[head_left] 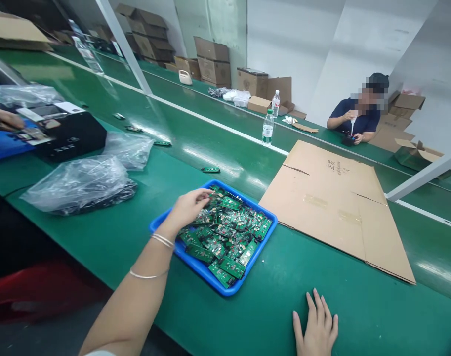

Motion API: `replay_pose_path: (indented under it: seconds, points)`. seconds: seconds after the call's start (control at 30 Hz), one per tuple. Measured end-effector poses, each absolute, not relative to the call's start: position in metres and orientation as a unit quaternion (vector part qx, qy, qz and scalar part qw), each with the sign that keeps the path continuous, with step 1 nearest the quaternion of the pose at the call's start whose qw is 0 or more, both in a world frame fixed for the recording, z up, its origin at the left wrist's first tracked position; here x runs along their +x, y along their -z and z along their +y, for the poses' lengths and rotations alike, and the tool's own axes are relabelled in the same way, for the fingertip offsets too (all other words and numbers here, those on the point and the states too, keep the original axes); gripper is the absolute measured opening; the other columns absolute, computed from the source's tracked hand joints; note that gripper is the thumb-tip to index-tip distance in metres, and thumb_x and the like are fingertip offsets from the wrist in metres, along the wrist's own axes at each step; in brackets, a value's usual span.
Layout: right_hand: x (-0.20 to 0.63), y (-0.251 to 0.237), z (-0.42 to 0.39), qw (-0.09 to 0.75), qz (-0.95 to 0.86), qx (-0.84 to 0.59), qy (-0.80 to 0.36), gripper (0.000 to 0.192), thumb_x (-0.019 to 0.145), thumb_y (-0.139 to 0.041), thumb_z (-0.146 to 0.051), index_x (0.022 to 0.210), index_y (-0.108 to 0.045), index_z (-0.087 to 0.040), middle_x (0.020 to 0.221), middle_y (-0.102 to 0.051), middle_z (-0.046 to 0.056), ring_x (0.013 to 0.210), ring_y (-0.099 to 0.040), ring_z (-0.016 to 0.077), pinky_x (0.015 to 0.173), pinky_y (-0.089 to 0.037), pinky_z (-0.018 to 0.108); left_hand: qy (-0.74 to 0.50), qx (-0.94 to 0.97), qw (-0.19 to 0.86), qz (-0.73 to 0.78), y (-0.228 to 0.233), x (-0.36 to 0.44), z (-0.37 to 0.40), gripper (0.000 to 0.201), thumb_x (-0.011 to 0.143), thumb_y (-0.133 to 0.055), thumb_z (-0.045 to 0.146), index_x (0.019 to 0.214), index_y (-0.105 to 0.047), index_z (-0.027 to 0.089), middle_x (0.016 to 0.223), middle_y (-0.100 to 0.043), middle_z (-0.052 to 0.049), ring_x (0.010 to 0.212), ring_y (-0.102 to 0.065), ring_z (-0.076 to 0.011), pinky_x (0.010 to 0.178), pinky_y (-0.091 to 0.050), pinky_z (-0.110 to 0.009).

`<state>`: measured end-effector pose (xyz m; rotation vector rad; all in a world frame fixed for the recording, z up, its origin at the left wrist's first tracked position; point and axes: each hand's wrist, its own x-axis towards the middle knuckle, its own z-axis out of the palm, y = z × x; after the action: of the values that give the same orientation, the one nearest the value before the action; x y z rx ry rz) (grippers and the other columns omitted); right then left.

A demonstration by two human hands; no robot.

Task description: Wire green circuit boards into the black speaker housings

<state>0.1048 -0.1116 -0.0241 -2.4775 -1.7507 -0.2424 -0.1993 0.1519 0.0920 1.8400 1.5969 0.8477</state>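
A blue tray (225,290) on the green table is heaped with green circuit boards (230,267), several with dark connectors at their ends. My left hand (188,210) reaches over the tray's far left corner, thumb and fingers pinched on a circuit board (212,197) at the top of the heap. The fingertips partly hide this board, and whether it is lifted off the others I cannot tell. To the right of the tray and nearer to me, my right hand (317,326) lies on the tabletop with its fingers spread, holding nothing.
Flattened cardboard (329,198) lies right of the tray. Clear plastic bags (84,183) and a black box (75,133) are on the left, beside another person's hand (5,118). Loose boards (211,169) and a bottle (267,129) stand farther back. Opposite, a co-worker (358,111) handles a small bottle.
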Motion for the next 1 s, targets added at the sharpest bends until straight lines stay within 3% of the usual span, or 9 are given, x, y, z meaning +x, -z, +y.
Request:
replay_pose_path:
  seconds: [0.17, 0.43, 0.57, 0.7, 0.83, 1.0]
  points:
    - [0.105, 0.023, -0.112, 0.045, -0.574, -0.815, 0.069, 0.058, 0.084, -0.024, -0.055, 0.116, -0.055, -0.018, 0.128, -0.048, 0.010, 0.116, -0.042, 0.0321, 0.094, -0.029, 0.056, -0.377, 0.517, 0.255, 0.725, -0.076, -0.258, 0.129, 0.036, 0.072, -0.046, 0.025, 0.104, -0.054, 0.011, 0.087, -0.062, -0.010, 0.075, -0.063, -0.0221, 0.070, -0.053, -0.036]
    - [0.108, 0.026, -0.111, 0.041, -0.578, -0.812, 0.073, 0.057, 0.083, -0.026, -0.053, 0.116, -0.055, -0.017, 0.127, -0.048, 0.011, 0.115, -0.043, 0.0330, 0.094, -0.029, 0.057, -0.417, 0.439, 0.257, 0.753, -0.053, -0.269, 0.107, 0.025, 0.077, -0.046, 0.022, 0.095, -0.057, 0.010, 0.077, -0.065, -0.006, 0.065, -0.065, -0.0161, 0.063, -0.055, -0.031]
    - [0.107, 0.024, -0.110, 0.039, -0.574, -0.815, 0.070, 0.058, 0.084, -0.025, -0.054, 0.116, -0.056, -0.017, 0.127, -0.048, 0.010, 0.116, -0.042, 0.0325, 0.094, -0.029, 0.056, -0.380, 0.480, 0.217, 0.761, -0.045, -0.259, 0.113, 0.019, 0.071, -0.050, 0.027, 0.078, -0.063, 0.016, 0.070, -0.066, -0.006, 0.066, -0.064, -0.0213, 0.067, -0.054, -0.037]
    - [0.107, 0.022, -0.110, 0.039, -0.575, -0.814, 0.071, 0.060, 0.084, -0.022, -0.055, 0.116, -0.056, -0.017, 0.128, -0.048, 0.010, 0.115, -0.043, 0.0324, 0.093, -0.030, 0.056, -0.325, 0.533, 0.155, 0.765, -0.040, -0.252, 0.115, 0.014, 0.068, -0.053, 0.029, 0.064, -0.063, 0.021, 0.065, -0.065, -0.008, 0.080, -0.061, -0.0314, 0.081, -0.046, -0.049]
    - [0.107, 0.023, -0.111, 0.041, -0.578, -0.812, 0.066, 0.061, 0.084, -0.022, -0.056, 0.117, -0.055, -0.017, 0.128, -0.048, 0.011, 0.116, -0.042, 0.0328, 0.094, -0.029, 0.056, -0.290, 0.569, 0.102, 0.763, -0.039, -0.250, 0.108, 0.021, 0.071, -0.051, 0.035, 0.064, -0.064, 0.021, 0.076, -0.064, -0.012, 0.093, -0.054, -0.0361, 0.085, -0.040, -0.054]
    - [0.107, 0.024, -0.111, 0.041, -0.578, -0.813, 0.065, 0.061, 0.084, -0.022, -0.057, 0.116, -0.056, -0.018, 0.127, -0.048, 0.010, 0.116, -0.042, 0.0326, 0.094, -0.029, 0.056, -0.266, 0.648, 0.089, 0.708, -0.046, -0.237, 0.098, 0.032, 0.077, -0.045, 0.034, 0.092, -0.066, 0.015, 0.105, -0.058, -0.019, 0.105, -0.047, -0.0369, 0.090, -0.036, -0.056]
